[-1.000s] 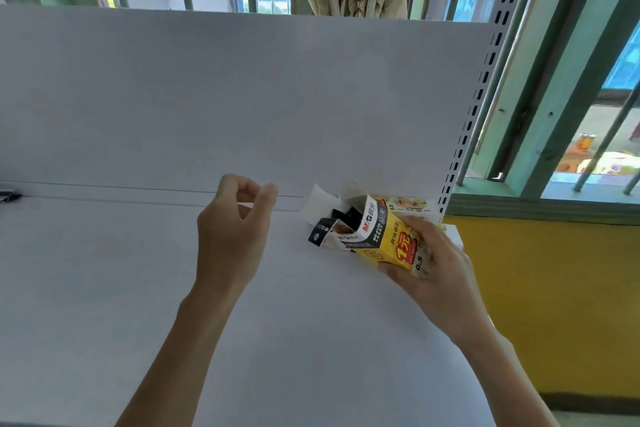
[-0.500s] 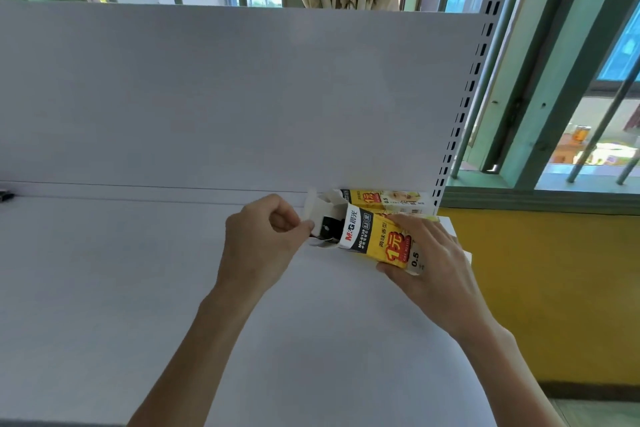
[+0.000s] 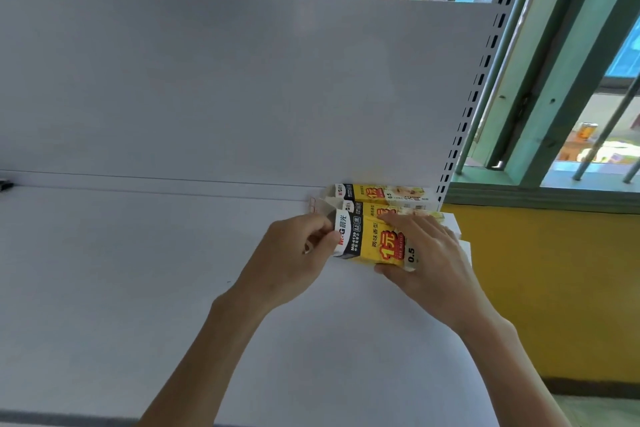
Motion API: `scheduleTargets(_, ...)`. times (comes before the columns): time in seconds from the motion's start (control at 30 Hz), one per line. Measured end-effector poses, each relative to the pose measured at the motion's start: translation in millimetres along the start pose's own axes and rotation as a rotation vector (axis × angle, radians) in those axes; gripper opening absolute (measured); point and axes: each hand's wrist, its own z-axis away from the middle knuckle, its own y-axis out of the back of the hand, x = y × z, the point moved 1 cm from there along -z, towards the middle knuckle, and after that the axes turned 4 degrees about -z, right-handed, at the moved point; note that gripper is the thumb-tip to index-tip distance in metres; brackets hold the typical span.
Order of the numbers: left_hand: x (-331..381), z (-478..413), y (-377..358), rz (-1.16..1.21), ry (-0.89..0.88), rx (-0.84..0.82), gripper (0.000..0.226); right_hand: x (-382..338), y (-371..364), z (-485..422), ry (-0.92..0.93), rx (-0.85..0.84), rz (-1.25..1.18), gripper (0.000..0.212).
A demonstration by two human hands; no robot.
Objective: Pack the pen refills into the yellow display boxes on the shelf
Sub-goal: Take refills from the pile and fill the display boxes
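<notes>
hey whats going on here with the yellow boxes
A person is working at a white shelf. The right hand holds the front box, while the left hand pinches its left end, where a flap stands open. A middle box and a back box lie behind it, by the back panel. No loose refills show.

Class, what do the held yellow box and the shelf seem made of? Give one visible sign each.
The yellow box: thin printed card, slightly glossy; its white flap bends. The shelf: probably painted metal, matt white; the slotted upright hints at steel, unconfirmed.
</notes>
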Motion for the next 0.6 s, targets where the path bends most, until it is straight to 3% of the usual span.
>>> scheduleTargets(0.17,-19.1,2.2,-12.0,0.209,0.118,0.091,0.021,8.7,-2.2,-3.7,-0.121,-0.148,0.023,0.066)
scheduleTargets(0.4,-42.3,24.8,-17.8,-0.237,0.145,-0.046,0.026,11.2,-21.9,-7.1,-0.102,-0.25,0.016,0.068)
scheduleTargets(0.6,-47.1,82.6,14.1,-0.318,0.344,0.117,0.033,-39.8,-47.3,-12.4,0.132,-0.224,-0.253,0.054)
